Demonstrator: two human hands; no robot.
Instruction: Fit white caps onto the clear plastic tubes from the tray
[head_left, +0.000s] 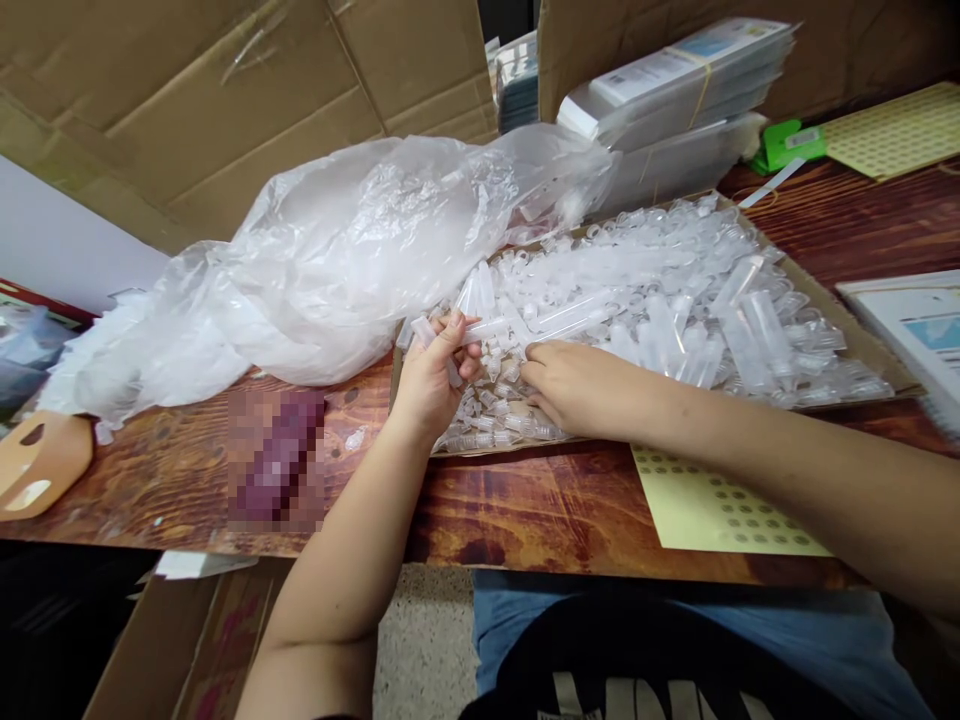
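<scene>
A shallow cardboard tray [847, 310] holds a heap of clear plastic tubes [667, 320] and, at its near left corner, small clear plastic fittings [487, 405]. Over that corner, my left hand [439, 375] is closed around clear plastic tubes [487, 330], which stick out past the thumb on both sides. My right hand [559, 385] is just right of it, low among the small fittings. Its fingers are curled, and the pile partly hides the fingertips, so what they pinch cannot be made out.
A crumpled clear plastic bag [330, 250] lies behind and left of the tray. Banded stacks of printed sleeves [675, 80] stand at the back. A yellow sticker sheet [720, 510] lies under my right forearm. An orange holder [45, 465] sits at the table's left edge.
</scene>
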